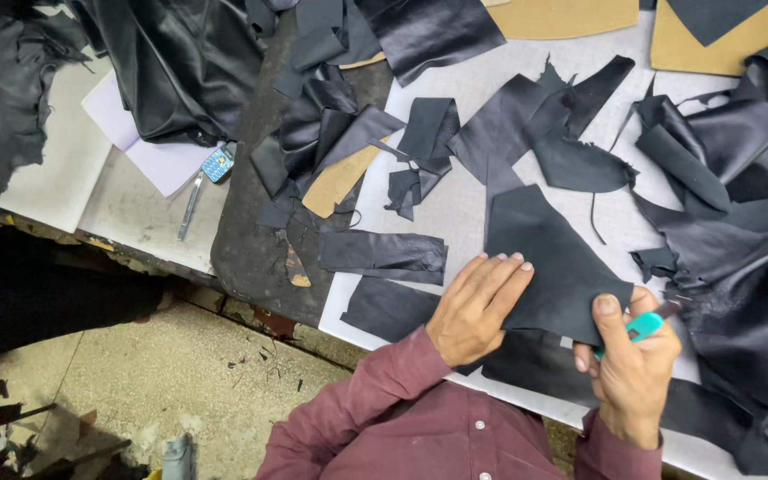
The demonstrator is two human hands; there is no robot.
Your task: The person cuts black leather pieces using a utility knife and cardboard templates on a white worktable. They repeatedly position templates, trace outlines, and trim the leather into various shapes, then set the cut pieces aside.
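I see my left hand [477,307] lying flat, fingers together, pressing on a dark leather piece [553,262] that rests on the pale worktop [464,209] right in front of me. My right hand [630,369] is closed around a teal-handled cutter [644,327], thumb on top, at the piece's lower right edge. Black leather scraps [384,253] lie all around, with a heap of larger hides [748,267] to the right and tan cardboard patterns [713,49] at the far edge. To the left, a pen [190,206] lies by white paper [148,147].
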